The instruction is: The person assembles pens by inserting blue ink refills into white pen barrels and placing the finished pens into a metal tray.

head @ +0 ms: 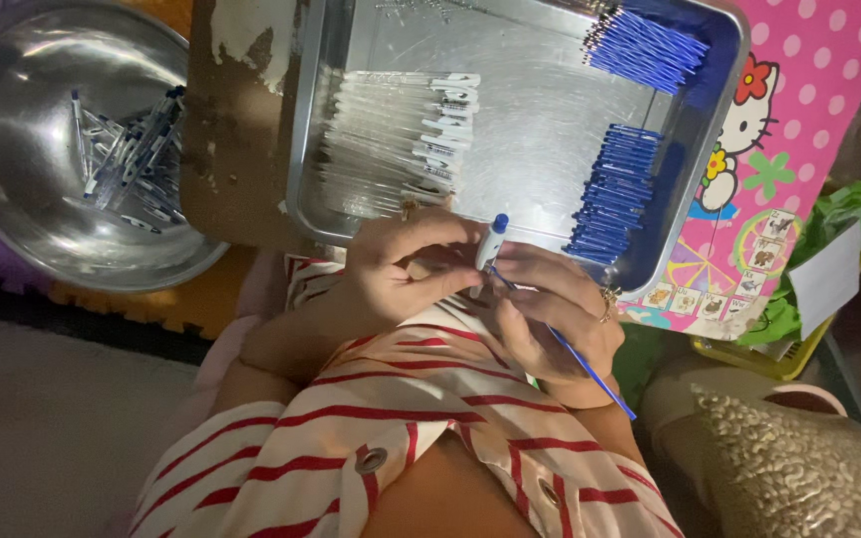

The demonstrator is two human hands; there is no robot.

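Observation:
My left hand (401, 264) grips a clear pen barrel with a blue end (491, 242), held upright just below the metal tray's (510, 130) near rim. My right hand (560, 314) pinches a thin blue ink refill (590, 369) that slants down to the right, its upper end meeting the barrel. The tray holds a row of clear barrels with white clips (401, 139) on its left side. Two bundles of blue refills lie on its right side, one at mid-right (615, 194) and one at the far corner (645, 45).
A round steel bowl (22, 199) at left holds several assembled pens (132, 154). Under the tray is a worn brown board (236, 130). A pink dotted cartoon mat (809, 100) lies to the right, with a green bag and white paper (834, 259) beside it.

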